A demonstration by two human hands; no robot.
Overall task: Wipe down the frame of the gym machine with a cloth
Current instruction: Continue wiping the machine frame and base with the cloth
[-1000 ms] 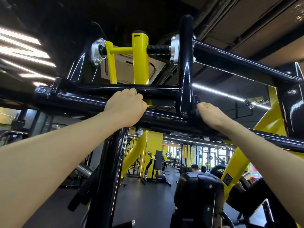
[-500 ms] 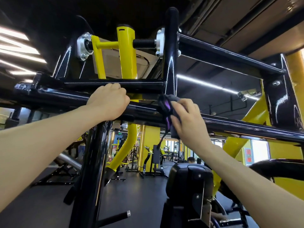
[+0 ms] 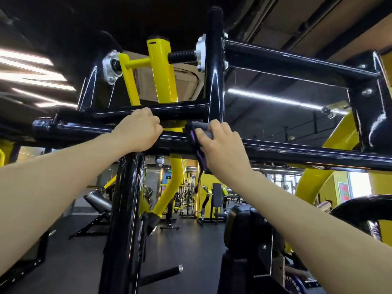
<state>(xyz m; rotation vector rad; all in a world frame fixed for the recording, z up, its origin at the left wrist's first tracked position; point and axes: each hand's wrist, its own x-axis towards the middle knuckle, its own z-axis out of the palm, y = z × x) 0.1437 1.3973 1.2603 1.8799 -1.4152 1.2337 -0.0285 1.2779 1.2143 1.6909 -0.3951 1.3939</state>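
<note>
The gym machine's glossy black frame fills the view overhead, with a long horizontal crossbar (image 3: pixel 297 152) running left to right. My left hand (image 3: pixel 139 130) grips that crossbar just above a black upright post (image 3: pixel 125 209), fingers curled over its top. My right hand (image 3: pixel 218 146) holds a dark grey and purple cloth (image 3: pixel 198 143) and presses it on the crossbar where a second black upright (image 3: pixel 215 71) meets it. A strip of the cloth hangs down below the bar.
A yellow pivot arm (image 3: pixel 162 71) with silver bearing plates sits above the bars. A black padded seat back (image 3: pixel 244 225) stands low at the right. Other yellow and black machines stand across the dark gym floor (image 3: pixel 182 242) beyond.
My right hand has slid left along the crossbar with the cloth, from the bar's right stretch to the joint by the upright. My left hand keeps its grip in place.
</note>
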